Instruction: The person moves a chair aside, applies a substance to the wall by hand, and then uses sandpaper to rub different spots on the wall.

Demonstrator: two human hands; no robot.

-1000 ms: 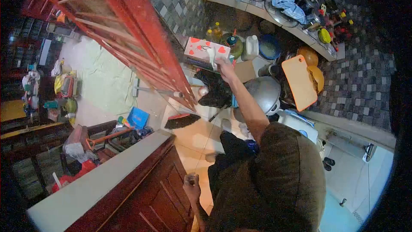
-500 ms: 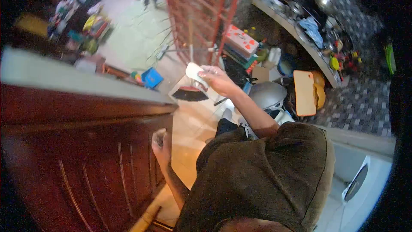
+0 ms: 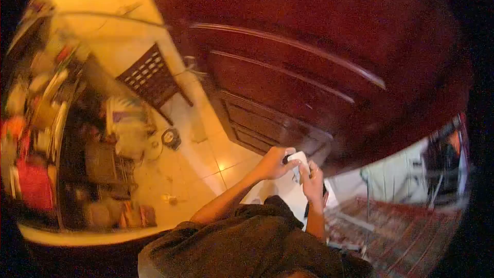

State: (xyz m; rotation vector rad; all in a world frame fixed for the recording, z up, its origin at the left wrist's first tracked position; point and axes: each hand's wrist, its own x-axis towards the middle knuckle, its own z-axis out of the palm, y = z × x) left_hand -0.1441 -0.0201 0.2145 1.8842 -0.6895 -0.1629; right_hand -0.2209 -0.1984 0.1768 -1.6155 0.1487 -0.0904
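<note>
A small white object with rounded edges (image 3: 298, 158) is held in front of my body, in the lower middle of the head view. Its exact kind I cannot make out. My left hand (image 3: 274, 164) closes on it from the left, thumb across its face. A dark spot shows between those fingers, too small to name. From the right, my right hand (image 3: 312, 184) grips the same object with bent fingers. Beyond both hands stands the dark red wooden door (image 3: 288, 77).
A dark chair with a lattice back (image 3: 152, 74) stands on the tiled floor (image 3: 206, 149) to the left. Further left are crowded shelves (image 3: 56, 108) and a red item (image 3: 36, 185). A reddish metal grille (image 3: 396, 231) lies at lower right.
The view has swung from the kitchen side toward the door and the yellow-lit room. My left hand has come from beside the door to the white object, which my right hand held alone before.
</note>
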